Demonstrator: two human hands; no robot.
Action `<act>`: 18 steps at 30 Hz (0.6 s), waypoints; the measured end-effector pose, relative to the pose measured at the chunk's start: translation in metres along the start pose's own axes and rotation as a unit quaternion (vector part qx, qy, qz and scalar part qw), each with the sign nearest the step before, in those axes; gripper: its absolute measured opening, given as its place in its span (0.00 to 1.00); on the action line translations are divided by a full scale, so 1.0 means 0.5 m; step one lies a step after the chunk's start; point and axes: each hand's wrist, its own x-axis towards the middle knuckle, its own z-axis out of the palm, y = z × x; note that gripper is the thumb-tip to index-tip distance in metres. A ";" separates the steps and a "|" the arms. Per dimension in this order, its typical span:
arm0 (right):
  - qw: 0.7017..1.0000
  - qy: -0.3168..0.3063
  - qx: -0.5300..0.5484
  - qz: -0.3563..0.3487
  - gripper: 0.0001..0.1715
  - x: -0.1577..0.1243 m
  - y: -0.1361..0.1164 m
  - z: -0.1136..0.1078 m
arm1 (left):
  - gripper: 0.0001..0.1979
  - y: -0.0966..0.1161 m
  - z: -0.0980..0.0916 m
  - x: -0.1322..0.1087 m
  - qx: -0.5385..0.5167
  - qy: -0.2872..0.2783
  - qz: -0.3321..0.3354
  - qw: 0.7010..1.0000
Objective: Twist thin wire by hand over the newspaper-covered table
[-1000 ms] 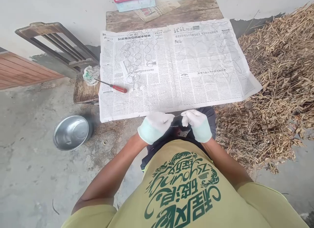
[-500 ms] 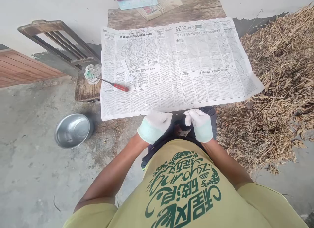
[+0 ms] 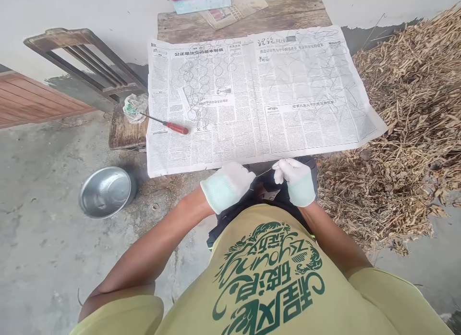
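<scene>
Both hands wear white gloves with pale green cuffs, held over my lap just below the table's front edge. A thin wire (image 3: 264, 172) stretches between them. My left hand (image 3: 234, 179) is closed round one end of it, and a short bit sticks out below the fingers. With fingertips pinched, my right hand (image 3: 290, 174) grips the other end. On the newspaper (image 3: 237, 133) beyond lie several thin wire loops (image 3: 201, 73) at the left and bent wires (image 3: 306, 75) at the right. A red-handled screwdriver (image 3: 176, 128) and a white strip with a round end (image 3: 186, 104) rest there too.
The newspaper covers a wooden table (image 3: 288, 10) against the wall. To the left stands a wooden chair (image 3: 126, 128) with a crumpled plastic bag (image 3: 135, 108) on its seat. A metal pot (image 3: 107, 192) sits on the floor. Dry leaves and stalks (image 3: 403, 133) are heaped at the right.
My left hand has rolled slightly, and its elbow has swung outward to the left. The wire between my hands now slants up to the right instead of lying nearly level.
</scene>
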 end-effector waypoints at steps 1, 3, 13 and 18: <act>1.000 0.001 0.001 0.003 0.14 0.001 -0.001 0.000 | 0.13 -0.002 -0.007 0.000 0.001 -0.006 0.003 1.000; 1.000 0.003 0.007 0.015 0.13 0.003 -0.005 -0.001 | 0.13 -0.004 -0.016 0.000 0.005 -0.015 -0.003 1.000; 0.999 -0.009 -0.020 0.044 0.11 0.017 -0.032 -0.003 | 0.18 -0.013 -0.011 0.013 -0.041 -0.030 -0.047 0.998; 0.998 -0.047 -0.025 0.024 0.16 0.025 -0.037 -0.009 | 0.16 -0.005 -0.026 0.020 -0.068 -0.062 0.004 0.996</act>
